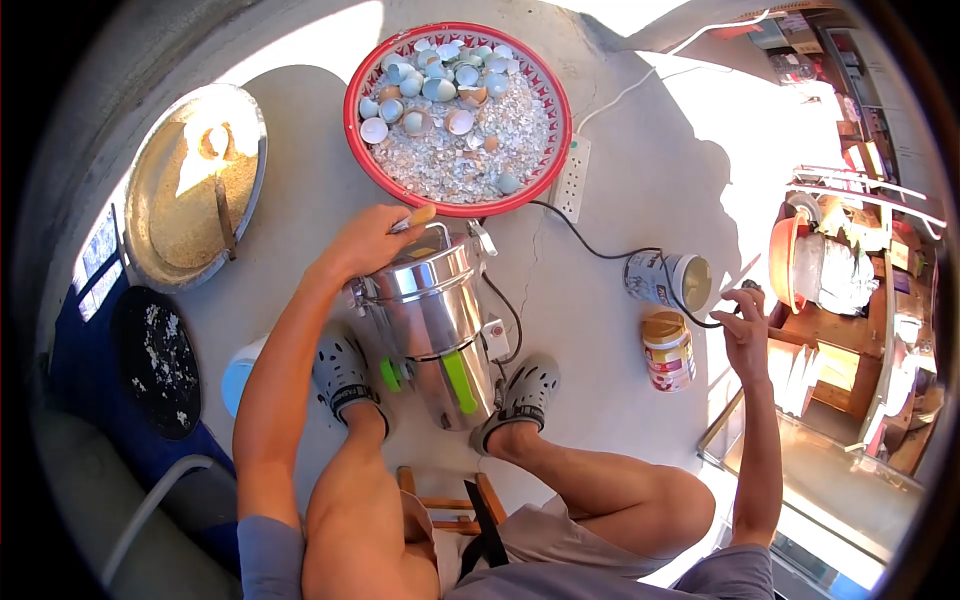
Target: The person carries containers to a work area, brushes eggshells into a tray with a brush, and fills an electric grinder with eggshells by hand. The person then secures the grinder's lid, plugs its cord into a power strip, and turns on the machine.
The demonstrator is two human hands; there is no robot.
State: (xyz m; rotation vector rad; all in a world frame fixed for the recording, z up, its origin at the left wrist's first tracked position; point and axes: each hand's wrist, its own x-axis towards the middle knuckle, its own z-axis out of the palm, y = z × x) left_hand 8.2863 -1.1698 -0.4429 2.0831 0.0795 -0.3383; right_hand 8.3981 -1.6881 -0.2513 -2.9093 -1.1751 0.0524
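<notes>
A shiny steel grinder [430,310] with green knobs stands between my feet. My left hand [362,240] is closed at its lid, around a small tool with a pale wooden end [420,216]; the rest of that tool is hidden. Out to the right, my right hand [745,325] is raised, its fingers pinched on a black cord [690,315] near a small dark part. Just past the grinder sits a red-rimmed basin [555,180] of crushed eggshell, with larger eggshells [440,88] heaped at its far side.
A white power strip [572,180] lies beside the basin. Two tins, one white [655,278] and one gold-lidded [668,352], stand near my right hand. At left are a large metal pan [170,215] and a black round tray [155,365]. Cluttered shelves [860,350] fill the right.
</notes>
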